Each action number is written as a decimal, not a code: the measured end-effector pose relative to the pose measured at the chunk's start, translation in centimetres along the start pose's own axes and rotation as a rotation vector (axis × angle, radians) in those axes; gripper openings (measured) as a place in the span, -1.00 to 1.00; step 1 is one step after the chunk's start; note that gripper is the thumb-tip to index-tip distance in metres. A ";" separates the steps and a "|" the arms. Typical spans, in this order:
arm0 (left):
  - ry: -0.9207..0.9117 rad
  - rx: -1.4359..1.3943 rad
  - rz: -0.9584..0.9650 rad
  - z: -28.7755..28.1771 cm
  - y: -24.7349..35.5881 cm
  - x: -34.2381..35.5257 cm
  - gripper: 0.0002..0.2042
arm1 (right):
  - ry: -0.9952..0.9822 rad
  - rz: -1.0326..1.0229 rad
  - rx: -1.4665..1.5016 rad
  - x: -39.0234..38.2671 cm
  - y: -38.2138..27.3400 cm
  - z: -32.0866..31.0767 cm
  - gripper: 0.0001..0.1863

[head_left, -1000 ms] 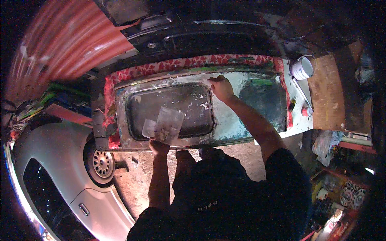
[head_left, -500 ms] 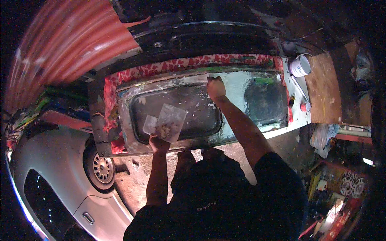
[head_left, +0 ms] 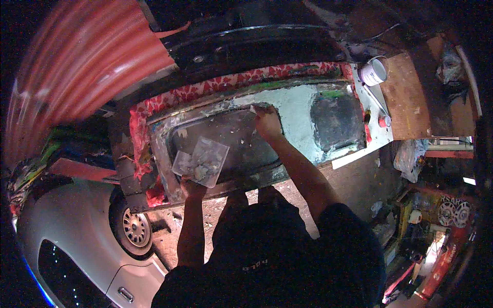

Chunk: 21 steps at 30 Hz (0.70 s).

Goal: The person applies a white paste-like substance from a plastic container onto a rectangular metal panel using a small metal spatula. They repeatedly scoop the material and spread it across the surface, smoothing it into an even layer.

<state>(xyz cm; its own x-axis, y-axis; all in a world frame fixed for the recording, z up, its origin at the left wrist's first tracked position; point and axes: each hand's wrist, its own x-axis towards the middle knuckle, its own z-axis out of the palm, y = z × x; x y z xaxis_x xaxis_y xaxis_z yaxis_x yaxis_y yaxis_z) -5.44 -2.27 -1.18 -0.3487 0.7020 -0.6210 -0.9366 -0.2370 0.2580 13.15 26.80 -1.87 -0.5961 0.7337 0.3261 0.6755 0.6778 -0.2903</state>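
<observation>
A large worn panel (head_left: pixel 336 123) with two recessed areas lies in front of me. Pale filler (head_left: pixel 295 110) coats the strip between the recesses and part of the upper rim. My right hand (head_left: pixel 268 124) is closed on a small light spreader (head_left: pixel 252 109), its edge at the upper rim of the larger dark recess (head_left: pixel 233 136). My left hand (head_left: pixel 193 188) grips the lower edge of a translucent plate (head_left: pixel 211 151), held tilted over the recess's left part. Greyish lumps of paste lie on the plate. A second clear piece (head_left: pixel 181 163) shows beside it.
Red patterned cloth (head_left: pixel 215 79) lies under the panel's far and left edges. At the right are a white bucket (head_left: pixel 373 72), a small red-and-white can (head_left: pixel 384 121) and a wooden board (head_left: pixel 408 97). A silver car (head_left: pixel 77 215) stands at the lower left, beneath red corrugated sheeting (head_left: pixel 97 51).
My right hand has moved left and slightly nearer along the recess's rim. Pale filler now shows further left on the upper rim. The view has shifted a little; my left hand still holds the plate.
</observation>
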 end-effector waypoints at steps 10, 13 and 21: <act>0.011 0.012 0.005 0.2 -0.9 0.0 -0.30 | -0.097 -0.032 0.059 2.7 5.3 -3.6 -0.60; -0.157 -0.071 -0.022 -2.7 -1.5 1.2 -0.32 | -0.002 -0.211 0.015 4.4 6.5 -0.8 -0.62; -0.164 0.018 0.094 -1.2 -3.8 0.4 -0.36 | -0.145 -0.401 -0.040 6.3 6.1 -0.8 -0.65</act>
<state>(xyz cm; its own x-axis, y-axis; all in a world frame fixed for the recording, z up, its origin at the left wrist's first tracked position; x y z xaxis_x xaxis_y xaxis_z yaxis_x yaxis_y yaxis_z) -2.09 -1.90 -3.31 -0.4233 0.7775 -0.4651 -0.8988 -0.2959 0.3234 13.82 35.50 -0.88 -0.8680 0.4130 0.2757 0.3921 0.9107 -0.1300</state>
